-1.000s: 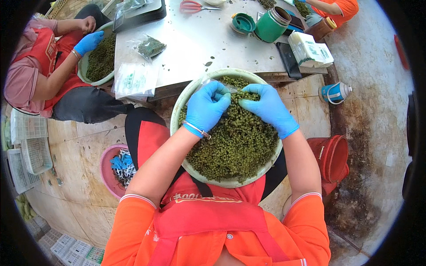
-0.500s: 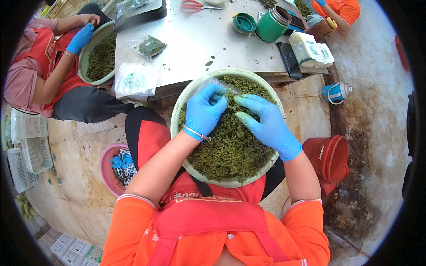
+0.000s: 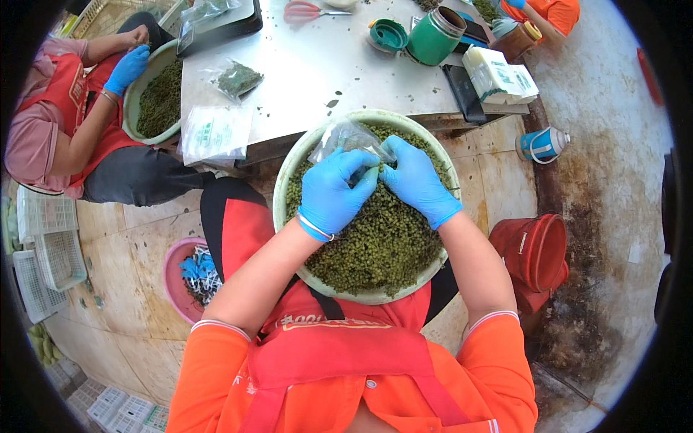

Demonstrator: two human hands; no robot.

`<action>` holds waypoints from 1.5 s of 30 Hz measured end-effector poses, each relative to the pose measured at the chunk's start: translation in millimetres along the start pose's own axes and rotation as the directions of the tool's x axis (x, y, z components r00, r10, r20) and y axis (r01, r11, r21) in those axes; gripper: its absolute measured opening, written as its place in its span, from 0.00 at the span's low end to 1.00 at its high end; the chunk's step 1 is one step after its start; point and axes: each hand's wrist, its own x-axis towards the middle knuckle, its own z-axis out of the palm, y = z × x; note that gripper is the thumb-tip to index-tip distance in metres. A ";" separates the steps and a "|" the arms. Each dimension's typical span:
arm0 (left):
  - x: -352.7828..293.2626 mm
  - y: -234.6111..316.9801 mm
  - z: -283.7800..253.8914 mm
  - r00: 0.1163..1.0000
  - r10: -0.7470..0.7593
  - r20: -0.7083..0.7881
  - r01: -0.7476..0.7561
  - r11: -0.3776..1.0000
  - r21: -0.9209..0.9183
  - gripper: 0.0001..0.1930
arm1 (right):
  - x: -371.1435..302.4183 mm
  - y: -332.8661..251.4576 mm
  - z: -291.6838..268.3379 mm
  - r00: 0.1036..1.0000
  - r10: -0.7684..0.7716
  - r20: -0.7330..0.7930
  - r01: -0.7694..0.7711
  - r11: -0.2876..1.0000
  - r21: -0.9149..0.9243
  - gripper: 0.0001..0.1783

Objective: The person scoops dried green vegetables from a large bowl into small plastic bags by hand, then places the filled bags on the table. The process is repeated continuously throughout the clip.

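Observation:
A pale green bowl [image 3: 280, 211] heaped with small green peppercorns [image 3: 382, 252] rests on my lap. Over its far part is a clear plastic bag [image 3: 346, 136]. My left hand [image 3: 332, 189], in a blue glove, is closed on the bag's near edge, thumb and fingers pinched. My right hand [image 3: 420, 180], gloved too, meets it at the fingertips, closed on the bag's right side. A bit of green shows between the fingertips; the bag's mouth is mostly hidden by the hands.
Ahead, a metal table [image 3: 303, 86] holds flat bags [image 3: 216, 133], a filled bag [image 3: 238, 79], red scissors [image 3: 310, 11], a green jar [image 3: 436, 36] and a white packet stack [image 3: 498, 76]. A pink basin [image 3: 177, 270] and red bucket [image 3: 530, 252] flank me. A co-worker sits left.
My right hand has moved in toward the left and its fingers have closed at the bag. More of the bag now shows beyond my hands.

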 end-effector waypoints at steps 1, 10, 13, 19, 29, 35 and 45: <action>-0.4 -0.2 -3.0 0.997 -0.083 0.002 0.083 0.996 -0.027 0.08 | -0.5 -1.4 -3.0 0.999 -0.026 0.019 0.025 0.998 0.049 0.19; 3.9 -7.8 -6.1 0.960 -0.280 0.009 0.278 0.944 -0.176 0.07 | -20.7 0.6 -14.6 1.000 -0.006 0.030 -0.002 0.965 0.264 0.18; 6.8 -4.6 -5.5 0.956 -0.293 -0.017 0.270 0.901 -0.339 0.07 | -25.5 -14.8 -9.0 0.997 0.037 -0.070 0.003 0.863 0.505 0.17; 5.7 15.6 -14.1 0.943 -0.331 0.029 0.286 0.764 -0.578 0.08 | -17.9 -12.8 -15.2 0.952 -0.128 -0.277 0.217 0.923 0.318 0.21; -1.3 48.6 0.3 0.966 0.235 -0.106 -0.218 0.965 0.147 0.08 | -10.3 -25.1 -19.3 0.997 0.014 -0.076 0.033 0.816 0.577 0.11; -12.1 52.0 6.6 0.959 0.269 -0.094 -0.248 0.950 0.189 0.12 | -15.8 -37.5 -21.6 0.997 0.004 -0.079 0.055 0.674 0.737 0.18; 55.0 45.3 -67.9 0.896 0.175 0.408 -0.375 0.790 0.485 0.33 | -23.6 -52.1 -54.6 0.983 -0.162 -0.081 0.178 0.778 0.602 0.22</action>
